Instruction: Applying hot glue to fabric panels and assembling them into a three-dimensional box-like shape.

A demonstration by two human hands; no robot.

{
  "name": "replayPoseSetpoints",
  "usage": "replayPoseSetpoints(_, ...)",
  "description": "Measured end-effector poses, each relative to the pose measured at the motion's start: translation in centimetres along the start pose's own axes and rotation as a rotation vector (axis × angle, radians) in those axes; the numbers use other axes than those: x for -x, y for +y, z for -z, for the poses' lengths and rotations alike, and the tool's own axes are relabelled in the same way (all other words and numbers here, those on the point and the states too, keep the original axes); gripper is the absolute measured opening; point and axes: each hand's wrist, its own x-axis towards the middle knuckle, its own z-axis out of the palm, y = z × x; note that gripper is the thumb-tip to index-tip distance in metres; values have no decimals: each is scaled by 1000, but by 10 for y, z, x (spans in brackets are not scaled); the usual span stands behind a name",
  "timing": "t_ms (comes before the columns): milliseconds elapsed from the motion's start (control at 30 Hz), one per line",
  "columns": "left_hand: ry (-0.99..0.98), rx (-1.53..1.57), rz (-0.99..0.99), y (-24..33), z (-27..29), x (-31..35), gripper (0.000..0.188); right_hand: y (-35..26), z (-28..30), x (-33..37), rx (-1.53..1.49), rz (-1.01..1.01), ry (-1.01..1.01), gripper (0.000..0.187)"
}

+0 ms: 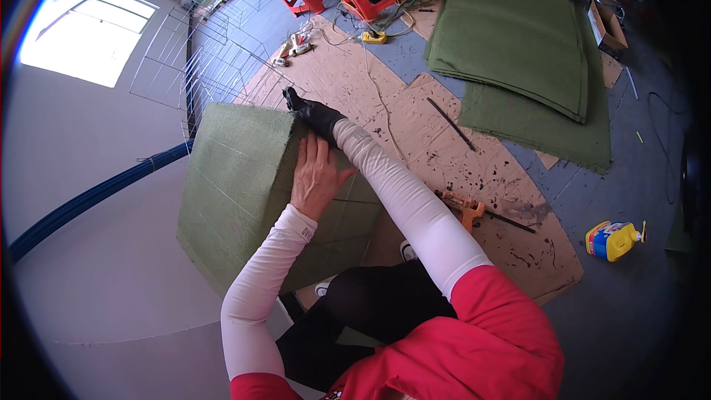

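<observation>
Left hand (314, 180), thumb spread, apparently steadies the green form (231, 170) for right hand (317, 114), grip not determinable, at its far corner.

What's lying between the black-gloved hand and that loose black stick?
In the head view, a thin pale cord runs between the gloved right hand and the black stick, over speckled brown cardboard.

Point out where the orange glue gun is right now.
In the head view, the orange glue gun lies right of centre on the stained cardboard, just right of the right arm's white sleeve.
</observation>
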Motion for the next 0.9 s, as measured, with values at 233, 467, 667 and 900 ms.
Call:
replayPoseSetpoints(233,31,17,-4,0,-2,-2,58,17,-6,-16,102,5,74,79)
replayPoseSetpoints(467,-2,48,22,3,-2,1,54,21,-8,-13,215,-14,175,80)
replayPoseSetpoints(667,-2,35,20,-2,-2,4,56,8,-2,11,-268,-34,-120,74)
replayPoseSetpoints(900,4,13,35,-7,-2,11,61,6,0,-8,-114,-215,276,67)
